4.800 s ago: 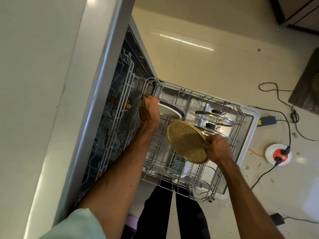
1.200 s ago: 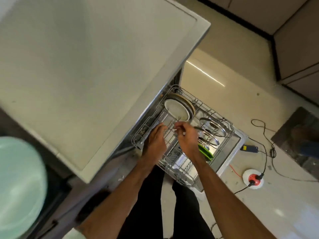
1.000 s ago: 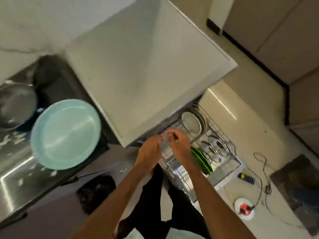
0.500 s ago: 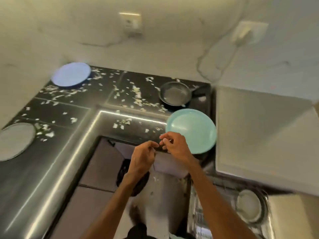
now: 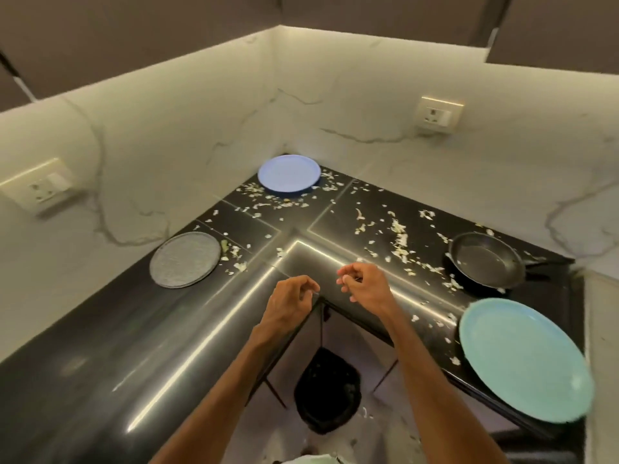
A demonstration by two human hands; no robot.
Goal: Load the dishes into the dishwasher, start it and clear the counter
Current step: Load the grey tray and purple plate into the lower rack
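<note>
The black L-shaped counter (image 5: 117, 346) runs along two marble walls that meet at a back corner. We note a wall socket (image 5: 40, 189) on the left wall.

1. A grey plate (image 5: 185, 259) lies flat on the left arm of the counter, near its wall edge.
2. A blue plate (image 5: 289, 175) lies flat in the back corner, just beside both walls.
3. Our left hand (image 5: 291, 301) hangs over the inner corner of the counter's front edge. Its fingers are loosely curled and hold nothing.
4. A black bin (image 5: 326, 390) stands on the floor below that inner corner, between our forearms.
5. Our right hand (image 5: 363, 284) hangs near the left one but apart from it. Its fingers are loosely curled, the fingertips close to the thumb, and we see nothing between them.
6. Pale food scraps (image 5: 400, 241) are scattered over the back corner and the right arm of the counter.
7. A black frying pan (image 5: 485, 259) sits on the right arm near its wall edge, handle pointing right.
8. A turquoise plate (image 5: 522, 358) lies at the front edge of the right arm, near the pan but not touching it.
9. A second wall socket (image 5: 438, 115) is set in the right wall, above the pan.
</note>
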